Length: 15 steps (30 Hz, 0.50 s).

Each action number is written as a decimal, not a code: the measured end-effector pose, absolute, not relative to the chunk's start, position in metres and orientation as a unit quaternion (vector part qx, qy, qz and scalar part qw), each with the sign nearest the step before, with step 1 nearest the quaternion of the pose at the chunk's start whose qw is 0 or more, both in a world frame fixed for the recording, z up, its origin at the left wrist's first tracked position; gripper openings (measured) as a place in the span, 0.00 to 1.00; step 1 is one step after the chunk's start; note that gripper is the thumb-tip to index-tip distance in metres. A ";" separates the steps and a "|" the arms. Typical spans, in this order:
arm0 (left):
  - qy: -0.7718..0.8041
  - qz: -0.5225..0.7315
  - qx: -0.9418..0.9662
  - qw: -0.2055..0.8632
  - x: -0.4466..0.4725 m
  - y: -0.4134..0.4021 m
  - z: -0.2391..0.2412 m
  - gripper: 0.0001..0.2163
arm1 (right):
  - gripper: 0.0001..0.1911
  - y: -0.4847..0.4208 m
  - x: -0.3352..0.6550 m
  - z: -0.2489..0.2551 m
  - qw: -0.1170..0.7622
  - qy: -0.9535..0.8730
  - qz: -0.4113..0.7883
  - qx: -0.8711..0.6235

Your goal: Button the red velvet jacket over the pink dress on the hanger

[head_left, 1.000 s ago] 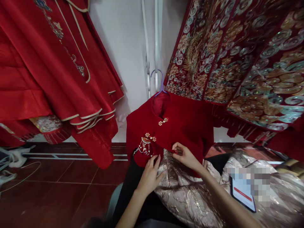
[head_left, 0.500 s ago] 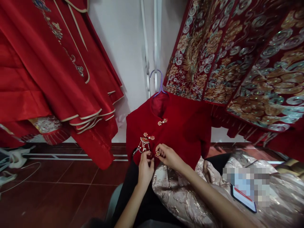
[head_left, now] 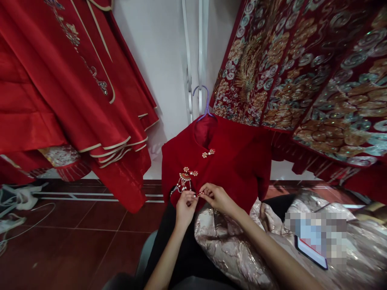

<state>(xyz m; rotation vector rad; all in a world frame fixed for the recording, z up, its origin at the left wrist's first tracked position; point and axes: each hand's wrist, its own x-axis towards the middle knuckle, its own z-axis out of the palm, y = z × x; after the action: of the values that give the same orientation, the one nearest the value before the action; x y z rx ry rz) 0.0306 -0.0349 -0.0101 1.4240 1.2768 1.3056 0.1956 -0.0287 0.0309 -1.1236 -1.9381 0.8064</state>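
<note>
A red jacket [head_left: 232, 161] hangs on a purple hanger [head_left: 207, 105], its lower front drawn toward my lap. Between my fingertips is a small jewelled flower clasp [head_left: 199, 195] at the jacket's front edge. My right hand [head_left: 219, 198] pinches its right part with thumb and forefinger. From the other side, my left hand [head_left: 185, 207] closes its fingers on the left part, which they mostly hide. Higher up, a fastened flower clasp [head_left: 208, 153] sits under the collar. A fan-shaped beaded ornament [head_left: 185, 177] with dangling strands hangs on the left front, above my left hand.
Shiny pale brocade fabric [head_left: 229, 237] covers the right of my lap, with a phone [head_left: 313, 251] on it. Red garments with pale piping [head_left: 121, 121] hang at left; a sequinned embroidered garment [head_left: 287, 80] hangs at right. White rack poles [head_left: 200, 48] rise behind the jacket.
My two hands have come closer together, and the clasp now sits between their fingertips. The view has shifted slightly.
</note>
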 end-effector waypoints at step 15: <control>0.488 0.522 0.469 0.519 0.032 -0.046 0.011 0.15 | 0.05 -0.033 0.196 0.033 0.393 -0.749 0.309 -0.435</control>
<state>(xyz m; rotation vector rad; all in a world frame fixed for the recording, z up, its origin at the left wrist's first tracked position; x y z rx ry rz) 0.0321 -0.0457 0.0106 1.1238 1.1705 1.2517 0.1962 -0.0326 0.0329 -1.1044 -1.9003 0.7853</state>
